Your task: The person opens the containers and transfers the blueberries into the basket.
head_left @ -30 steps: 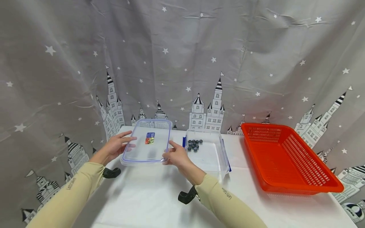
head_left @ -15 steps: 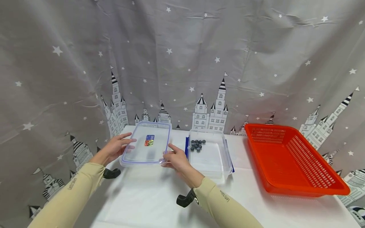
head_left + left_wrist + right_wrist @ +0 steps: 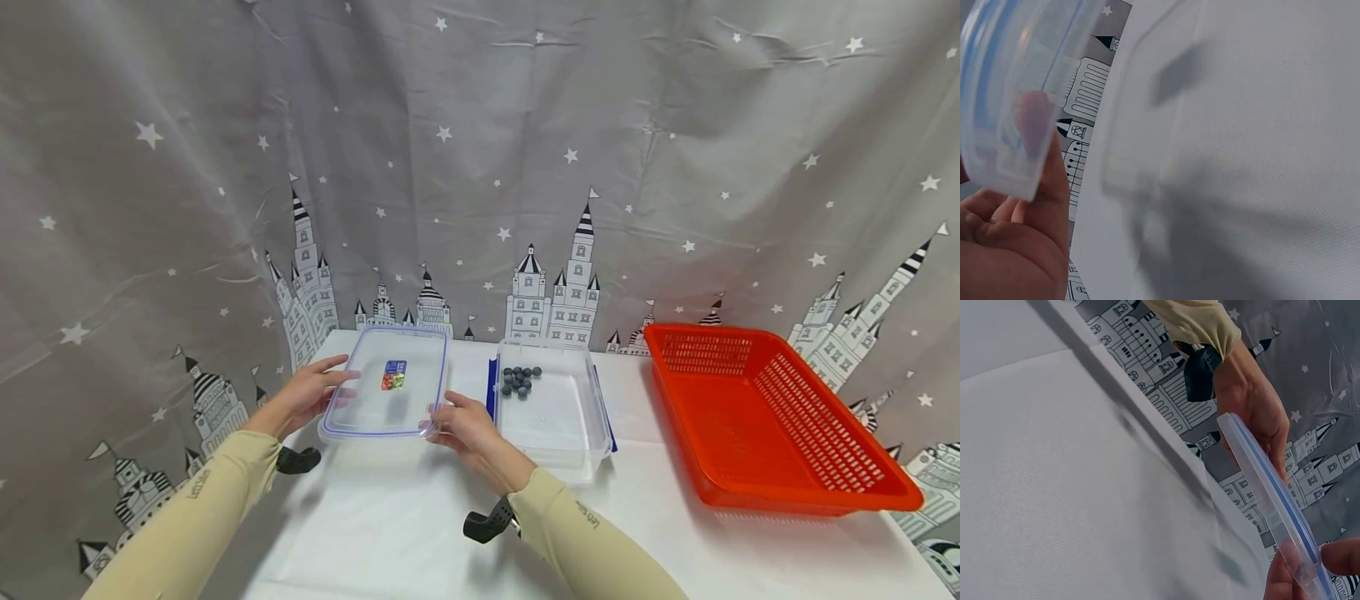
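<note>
I'm holding the clear lid (image 3: 386, 382) above the table (image 3: 390, 517), my left hand (image 3: 303, 393) pinching its nine o'clock edge, my right hand (image 3: 465, 423) gripping the four o'clock corner. At three o'clock the open box (image 3: 551, 417) is sitting, berries (image 3: 519, 379) inside.

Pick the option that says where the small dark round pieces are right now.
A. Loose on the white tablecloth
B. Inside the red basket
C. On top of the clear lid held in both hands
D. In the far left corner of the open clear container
D: the dark round pieces sit clustered in the far left corner of the open clear container, beside the lid and apart from the red basket.
</note>
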`<state>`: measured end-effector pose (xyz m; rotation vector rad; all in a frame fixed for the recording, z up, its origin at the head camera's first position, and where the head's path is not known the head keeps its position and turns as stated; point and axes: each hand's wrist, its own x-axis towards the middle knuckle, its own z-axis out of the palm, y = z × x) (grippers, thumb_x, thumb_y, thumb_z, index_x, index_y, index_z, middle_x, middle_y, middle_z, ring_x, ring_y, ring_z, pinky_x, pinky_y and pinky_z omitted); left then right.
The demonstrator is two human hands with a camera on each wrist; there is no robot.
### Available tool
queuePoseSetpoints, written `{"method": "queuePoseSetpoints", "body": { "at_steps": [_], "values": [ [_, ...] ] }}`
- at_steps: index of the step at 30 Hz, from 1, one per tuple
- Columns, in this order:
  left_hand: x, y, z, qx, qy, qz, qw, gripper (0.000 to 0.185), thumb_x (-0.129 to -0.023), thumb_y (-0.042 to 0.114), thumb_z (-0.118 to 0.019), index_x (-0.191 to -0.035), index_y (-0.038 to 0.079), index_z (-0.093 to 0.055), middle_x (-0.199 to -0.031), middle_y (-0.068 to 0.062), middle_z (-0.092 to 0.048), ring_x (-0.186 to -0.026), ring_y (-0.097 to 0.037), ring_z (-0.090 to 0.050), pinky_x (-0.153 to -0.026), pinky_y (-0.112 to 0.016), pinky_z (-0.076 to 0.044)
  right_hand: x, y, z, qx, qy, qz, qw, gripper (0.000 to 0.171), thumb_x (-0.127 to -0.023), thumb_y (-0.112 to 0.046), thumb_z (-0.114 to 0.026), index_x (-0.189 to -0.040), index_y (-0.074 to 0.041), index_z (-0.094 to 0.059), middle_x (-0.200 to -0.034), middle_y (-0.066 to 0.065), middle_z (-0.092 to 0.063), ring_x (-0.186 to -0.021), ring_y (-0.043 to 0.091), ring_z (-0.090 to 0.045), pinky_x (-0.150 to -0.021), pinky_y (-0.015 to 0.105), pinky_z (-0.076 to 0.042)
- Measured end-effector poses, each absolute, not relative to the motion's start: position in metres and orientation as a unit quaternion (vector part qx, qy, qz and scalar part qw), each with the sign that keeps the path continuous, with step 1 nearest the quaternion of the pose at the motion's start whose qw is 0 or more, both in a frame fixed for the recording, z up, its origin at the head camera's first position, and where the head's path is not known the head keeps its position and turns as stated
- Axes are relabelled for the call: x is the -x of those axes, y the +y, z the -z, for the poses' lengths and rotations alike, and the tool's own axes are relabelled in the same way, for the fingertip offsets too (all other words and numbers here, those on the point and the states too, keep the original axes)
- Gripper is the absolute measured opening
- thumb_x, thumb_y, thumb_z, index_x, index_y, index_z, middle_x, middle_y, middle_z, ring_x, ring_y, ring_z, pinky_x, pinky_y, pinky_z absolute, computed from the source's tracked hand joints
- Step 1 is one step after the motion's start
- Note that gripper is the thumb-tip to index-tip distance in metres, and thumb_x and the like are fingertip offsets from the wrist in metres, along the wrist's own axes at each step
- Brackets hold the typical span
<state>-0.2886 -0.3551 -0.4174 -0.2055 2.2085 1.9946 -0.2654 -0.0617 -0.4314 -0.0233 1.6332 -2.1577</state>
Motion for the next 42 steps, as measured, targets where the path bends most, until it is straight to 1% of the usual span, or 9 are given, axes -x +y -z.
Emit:
{"method": "queuePoseSetpoints", "body": {
  "at_steps": [6, 11, 16, 21, 28, 35, 40, 42],
  "values": [
    [0.288, -0.353, 0.416, 0.071, 0.736, -0.669, 0.073, 0.067, -0.106, 0.019, -0.051, -0.162, 0.01, -0.017, -0.158, -0.028, -0.031, -0.088, -0.008, -0.07, -0.078, -0.026, -0.059, 0.266, -0.062, 0.435, -0.001, 0.581, 0.781, 0.228, 0.071, -0.09, 0.005, -0.062, -0.155, 0.003, -0.032, -0.123, 0.025, -0.066, -0.089, 0.021, -0.072, -0.071, 0.027, -0.059],
    [0.289, -0.353, 0.417, 0.075, 0.737, -0.668, 0.073, 0.067, -0.106, 0.019, -0.051, -0.162, 0.01, -0.016, -0.157, -0.028, -0.032, -0.088, -0.009, -0.071, -0.078, -0.025, -0.059, 0.266, -0.064, 0.44, -0.004, 0.587, 0.777, 0.228, 0.071, -0.091, 0.005, -0.062, -0.155, 0.002, -0.032, -0.122, 0.023, -0.067, -0.087, 0.018, -0.07, -0.071, 0.027, -0.058],
    [0.291, -0.354, 0.42, 0.087, 0.741, -0.661, 0.079, 0.067, -0.106, 0.018, -0.05, -0.162, 0.01, -0.015, -0.159, -0.029, -0.028, -0.085, -0.008, -0.069, -0.077, -0.025, -0.059, 0.266, -0.065, 0.443, -0.001, 0.596, 0.77, 0.227, 0.072, -0.091, 0.003, -0.064, -0.156, 0.001, -0.032, -0.123, 0.022, -0.066, -0.086, 0.018, -0.068, -0.069, 0.026, -0.056],
    [0.292, -0.353, 0.422, 0.107, 0.75, -0.648, 0.084, 0.068, -0.105, 0.02, -0.052, -0.163, 0.012, -0.016, -0.161, -0.027, -0.026, -0.082, -0.008, -0.068, -0.077, -0.024, -0.058, 0.265, -0.067, 0.446, -0.002, 0.599, 0.769, 0.223, 0.072, -0.091, 0.002, -0.064, -0.155, 0.001, -0.032, -0.119, 0.021, -0.067, -0.084, 0.018, -0.068, -0.066, 0.025, -0.055],
    [0.292, -0.352, 0.428, 0.116, 0.741, -0.655, 0.092, 0.07, -0.104, 0.016, -0.053, -0.162, 0.009, -0.015, -0.158, -0.029, -0.027, -0.082, -0.008, -0.067, -0.074, -0.024, -0.058, 0.266, -0.07, 0.451, -0.002, 0.608, 0.763, 0.22, 0.071, -0.091, 0.002, -0.064, -0.155, 0.003, -0.033, -0.116, 0.019, -0.068, -0.082, 0.017, -0.067, -0.066, 0.025, -0.055],
    [0.293, -0.353, 0.434, 0.126, 0.745, -0.646, 0.109, 0.072, -0.103, 0.012, -0.053, -0.162, 0.007, -0.013, -0.155, -0.029, -0.03, -0.088, -0.01, -0.065, -0.075, -0.025, -0.058, 0.263, -0.072, 0.456, 0.002, 0.609, 0.763, 0.218, 0.071, -0.091, 0.002, -0.063, -0.155, 0.005, -0.031, -0.116, 0.019, -0.067, -0.082, 0.017, -0.068, -0.067, 0.025, -0.055],
    [0.294, -0.353, 0.438, 0.134, 0.753, -0.634, 0.115, 0.073, -0.103, 0.013, -0.054, -0.162, 0.008, -0.013, -0.156, -0.03, -0.029, -0.098, -0.017, -0.063, -0.079, -0.027, -0.058, 0.261, -0.074, 0.46, 0.003, 0.609, 0.762, 0.221, 0.072, -0.091, 0.001, -0.063, -0.155, 0.005, -0.029, -0.115, 0.02, -0.066, -0.084, 0.018, -0.069, -0.07, 0.026, -0.056],
    [0.294, -0.354, 0.44, 0.139, 0.755, -0.629, 0.118, 0.073, -0.102, 0.012, -0.055, -0.162, 0.008, -0.013, -0.156, -0.03, -0.029, -0.1, -0.019, -0.062, -0.08, -0.029, -0.059, 0.261, -0.075, 0.461, 0.003, 0.61, 0.761, 0.22, 0.072, -0.091, 0.001, -0.064, -0.155, 0.005, -0.029, -0.115, 0.02, -0.066, -0.084, 0.018, -0.069, -0.07, 0.026, -0.057]
  ]
}}
